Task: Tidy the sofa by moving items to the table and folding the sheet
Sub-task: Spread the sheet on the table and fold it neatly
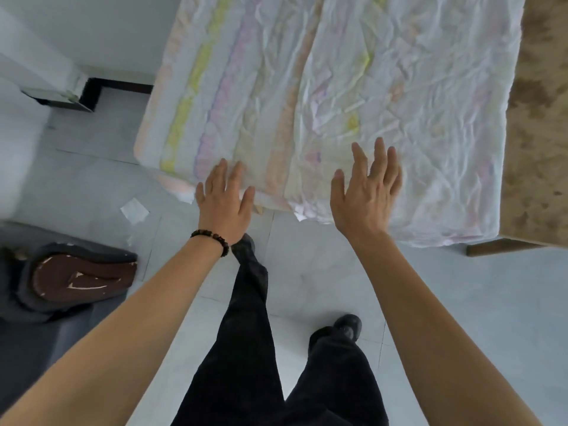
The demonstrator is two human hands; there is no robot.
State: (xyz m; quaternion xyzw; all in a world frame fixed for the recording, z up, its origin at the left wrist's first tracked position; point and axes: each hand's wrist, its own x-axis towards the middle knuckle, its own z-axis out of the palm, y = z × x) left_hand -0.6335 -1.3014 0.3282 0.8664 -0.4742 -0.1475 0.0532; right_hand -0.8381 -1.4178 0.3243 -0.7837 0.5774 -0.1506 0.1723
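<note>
Over the sheet (399, 87), left hand (224, 204) and right hand (362, 198) spread straight fingers.

No text, label, brand, number or sign can be read here. The sheet (338, 87) carries only pale coloured stripes. The slip of paper (134, 209) on the floor (307, 272) shows nothing legible.

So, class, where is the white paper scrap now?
In the head view, the paper scrap lies on the floor, left of the left hand, by the corner of the sheet.
</note>
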